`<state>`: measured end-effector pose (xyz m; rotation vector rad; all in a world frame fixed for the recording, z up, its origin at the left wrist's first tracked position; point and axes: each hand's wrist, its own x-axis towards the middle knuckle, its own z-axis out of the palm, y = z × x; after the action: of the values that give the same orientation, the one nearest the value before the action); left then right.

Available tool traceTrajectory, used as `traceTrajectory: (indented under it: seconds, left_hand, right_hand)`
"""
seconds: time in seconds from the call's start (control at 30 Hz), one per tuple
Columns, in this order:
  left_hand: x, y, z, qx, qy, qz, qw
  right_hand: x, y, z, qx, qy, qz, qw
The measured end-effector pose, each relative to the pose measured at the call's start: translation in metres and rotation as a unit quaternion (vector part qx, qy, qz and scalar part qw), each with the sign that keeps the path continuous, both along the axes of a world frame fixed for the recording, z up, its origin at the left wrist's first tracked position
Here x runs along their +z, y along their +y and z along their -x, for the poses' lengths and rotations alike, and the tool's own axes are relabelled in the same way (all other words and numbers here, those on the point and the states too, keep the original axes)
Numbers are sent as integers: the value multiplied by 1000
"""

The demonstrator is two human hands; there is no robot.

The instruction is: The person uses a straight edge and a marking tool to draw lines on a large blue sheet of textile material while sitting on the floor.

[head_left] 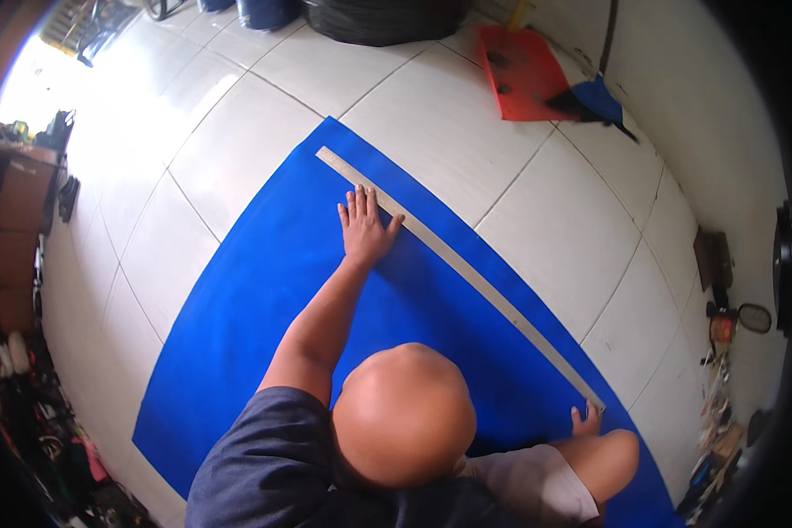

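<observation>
Far left edge of frame: dark cluttered shelving (13, 220), contents too small to tell. Floor of large white tiles (238, 132), glare at upper left.

Centre: blue sheet (264, 290) spread flat on the tiles, widening from an upper corner near top centre down to the lower frame edge. A person is bent over it, seen from above at lower centre (head and grey-shirted shoulders hide part of the sheet).

Left hand (363, 231): arm stretched up the frame, palm down, fingers spread and flat on the sheet, fingertips and thumb at the near edge of the long metal ruler (466, 273); open, pressing, gripping nothing.

The ruler lies on the sheet just inside its right-hand edge, running diagonally from upper centre to lower right.

Right hand (585, 422): lower right, beside the bent knee, fingers at the ruler's lower end; mostly hidden, so open or closed cannot be told.

Upper right: red dustpan (519, 70) on the tiles, blue brush (598, 99) just beside it. Far right: small clutter along the wall.
</observation>
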<state>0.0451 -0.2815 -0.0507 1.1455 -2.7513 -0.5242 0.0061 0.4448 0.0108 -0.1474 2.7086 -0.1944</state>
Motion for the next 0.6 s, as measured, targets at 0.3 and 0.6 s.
traceTrajectory:
  seconds: [0.3,0.6]
  left_hand:
    - [8,11,-21,33,18,10,999]
    - [4,-13,-15,27,8,12,1000]
  right_hand:
    - [-2,13,-34,-129,-53,4,990]
    - [6,-31,-28,-116,-108,10,987]
